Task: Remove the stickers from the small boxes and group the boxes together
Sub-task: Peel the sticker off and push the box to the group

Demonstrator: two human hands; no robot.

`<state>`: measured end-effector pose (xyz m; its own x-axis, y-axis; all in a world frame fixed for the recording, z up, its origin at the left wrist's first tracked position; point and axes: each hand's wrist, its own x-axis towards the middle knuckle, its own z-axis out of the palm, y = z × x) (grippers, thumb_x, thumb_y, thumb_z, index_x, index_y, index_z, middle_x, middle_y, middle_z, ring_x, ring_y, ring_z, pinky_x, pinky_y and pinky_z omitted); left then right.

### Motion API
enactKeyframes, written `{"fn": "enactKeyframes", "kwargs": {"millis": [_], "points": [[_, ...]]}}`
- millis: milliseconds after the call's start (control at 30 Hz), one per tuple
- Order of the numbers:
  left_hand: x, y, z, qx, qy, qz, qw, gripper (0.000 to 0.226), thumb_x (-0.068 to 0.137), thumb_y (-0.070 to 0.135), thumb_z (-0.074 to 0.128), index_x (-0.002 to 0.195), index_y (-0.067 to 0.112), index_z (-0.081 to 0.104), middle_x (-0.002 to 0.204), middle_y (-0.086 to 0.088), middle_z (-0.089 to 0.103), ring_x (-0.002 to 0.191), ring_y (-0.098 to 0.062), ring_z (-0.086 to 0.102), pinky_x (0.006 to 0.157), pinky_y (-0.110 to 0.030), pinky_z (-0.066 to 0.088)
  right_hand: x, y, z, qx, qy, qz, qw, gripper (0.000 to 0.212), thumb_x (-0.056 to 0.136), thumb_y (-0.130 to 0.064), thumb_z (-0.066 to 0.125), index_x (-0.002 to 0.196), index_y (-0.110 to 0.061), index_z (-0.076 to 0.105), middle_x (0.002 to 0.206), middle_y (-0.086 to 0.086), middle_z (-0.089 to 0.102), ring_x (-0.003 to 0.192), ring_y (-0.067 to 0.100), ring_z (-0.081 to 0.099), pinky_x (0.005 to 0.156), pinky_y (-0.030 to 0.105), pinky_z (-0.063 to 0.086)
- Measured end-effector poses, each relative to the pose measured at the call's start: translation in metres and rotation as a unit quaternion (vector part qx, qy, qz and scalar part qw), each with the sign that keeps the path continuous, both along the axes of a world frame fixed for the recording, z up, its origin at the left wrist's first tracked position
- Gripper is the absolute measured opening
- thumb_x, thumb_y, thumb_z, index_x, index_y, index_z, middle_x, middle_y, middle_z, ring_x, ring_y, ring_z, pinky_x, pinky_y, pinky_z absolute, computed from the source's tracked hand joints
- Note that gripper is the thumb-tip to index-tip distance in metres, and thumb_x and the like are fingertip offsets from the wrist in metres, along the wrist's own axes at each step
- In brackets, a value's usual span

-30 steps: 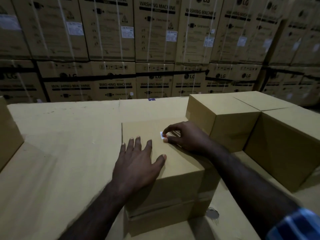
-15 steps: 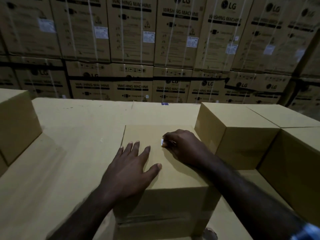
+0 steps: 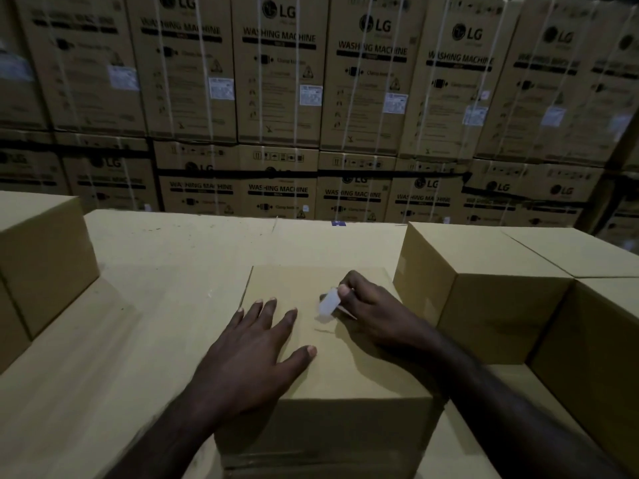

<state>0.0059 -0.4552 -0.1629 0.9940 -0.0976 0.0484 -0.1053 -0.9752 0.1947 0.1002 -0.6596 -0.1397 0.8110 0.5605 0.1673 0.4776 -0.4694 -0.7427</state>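
A small plain cardboard box [image 3: 345, 368] stands in front of me on a large cardboard surface. My left hand [image 3: 256, 354] lies flat on the box's top with its fingers spread. My right hand [image 3: 370, 312] pinches a white sticker [image 3: 327, 304] between thumb and forefinger; the sticker curls up off the lid, its lower end still near the cardboard. A group of small boxes [image 3: 484, 292] sits close together at the right, touching each other. Another small box [image 3: 41, 261] stands at the left edge.
The large cardboard surface [image 3: 155, 305] stretches between the left box and the centre box. Behind it rises a wall of stacked washing machine cartons [image 3: 276, 98] with white straps.
The right hand has pulled the sticker up from the lid, so more of it is lifted. The view has tilted upward. The left hand stays flat on the box.
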Motion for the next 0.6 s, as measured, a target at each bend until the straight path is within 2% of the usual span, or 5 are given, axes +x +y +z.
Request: {"fn": "enactKeyframes", "kwargs": {"millis": [133, 200, 300, 467, 600], "points": [[0.0, -0.001, 0.0, 0.006, 0.003, 0.01, 1.0, 0.093, 0.07, 0.083, -0.001, 0.152, 0.039, -0.001, 0.161, 0.003, -0.01, 0.148, -0.015, -0.01, 0.117, -0.034, -0.005, -0.001, 0.001, 0.0, -0.018, 0.02, 0.018, 0.999, 0.042, 0.09, -0.057, 0.033, 0.098, -0.019, 0.049, 0.105, 0.008, 0.067, 0.105, 0.031, 0.061, 0.087, 0.057, 0.049], [0.001, -0.001, 0.0, 0.003, 0.004, 0.012, 1.0, 0.087, 0.077, 0.08, 0.006, 0.152, 0.038, 0.0, 0.161, 0.004, -0.01, 0.148, -0.014, -0.01, 0.117, -0.034, -0.005, 0.001, -0.001, 0.002, -0.027, 0.019, 0.0, 0.999, 0.035, 0.098, -0.049, 0.033, 0.099, -0.018, 0.049, 0.104, 0.007, 0.066, 0.103, 0.031, 0.06, 0.087, 0.053, 0.048], [0.001, -0.001, -0.001, -0.001, 0.002, 0.011, 1.0, 0.099, 0.064, 0.084, -0.003, 0.152, 0.039, 0.001, 0.161, 0.004, -0.009, 0.148, -0.014, -0.009, 0.116, -0.034, -0.005, 0.008, -0.002, 0.006, -0.051, 0.003, -0.03, 0.998, 0.03, 0.104, -0.037, 0.033, 0.098, -0.014, 0.05, 0.099, 0.008, 0.065, 0.093, 0.029, 0.057, 0.084, 0.047, 0.045], [0.0, -0.001, 0.002, 0.004, 0.01, 0.009, 1.0, 0.097, 0.066, 0.085, -0.002, 0.152, 0.039, -0.001, 0.161, 0.005, -0.011, 0.148, -0.014, -0.01, 0.117, -0.035, -0.005, 0.012, -0.003, 0.011, -0.039, 0.087, -0.005, 0.995, 0.024, 0.103, -0.032, 0.039, 0.1, -0.016, 0.057, 0.11, 0.012, 0.064, 0.109, 0.03, 0.058, 0.094, 0.047, 0.046], [0.001, -0.001, 0.002, 0.006, 0.013, 0.016, 1.0, 0.079, 0.084, 0.077, 0.013, 0.152, 0.038, -0.001, 0.161, 0.004, -0.013, 0.148, -0.015, -0.011, 0.116, -0.035, -0.006, 0.012, -0.014, 0.012, -0.035, 0.122, -0.004, 0.992, 0.022, 0.102, -0.031, 0.042, 0.095, -0.02, 0.06, 0.118, 0.013, 0.065, 0.114, 0.031, 0.058, 0.098, 0.047, 0.044]]}}
